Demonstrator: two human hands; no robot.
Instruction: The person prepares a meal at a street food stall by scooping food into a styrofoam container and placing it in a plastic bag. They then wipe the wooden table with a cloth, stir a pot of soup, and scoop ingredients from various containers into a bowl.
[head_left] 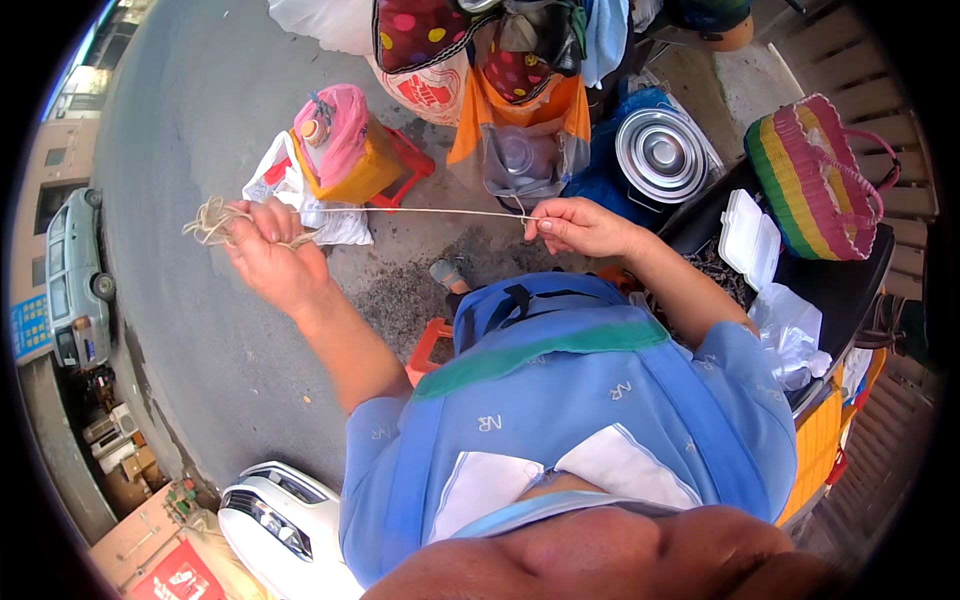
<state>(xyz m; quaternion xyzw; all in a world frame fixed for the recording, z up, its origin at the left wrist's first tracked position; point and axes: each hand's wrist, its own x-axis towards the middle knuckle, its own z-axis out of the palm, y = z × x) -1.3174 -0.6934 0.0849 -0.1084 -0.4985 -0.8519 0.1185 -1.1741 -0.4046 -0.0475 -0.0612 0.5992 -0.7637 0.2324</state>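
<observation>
My left hand (268, 255) is raised at the left and closed around a bundle of thin beige string (212, 220), loops of which stick out past my fingers. One strand of the string (430, 211) runs taut to my right hand (575, 225), which pinches it between thumb and fingers. Both forearms come up from my blue shirt at the bottom.
On the grey pavement stand a yellow bag with a pink plastic bag (345, 145), a red stool (408, 160), hanging bags with polka dots (430, 40), a metal pot lid (660, 152), a striped woven basket (815, 175), a white foam box (752, 240) on a dark tray, and a parked car (75, 275).
</observation>
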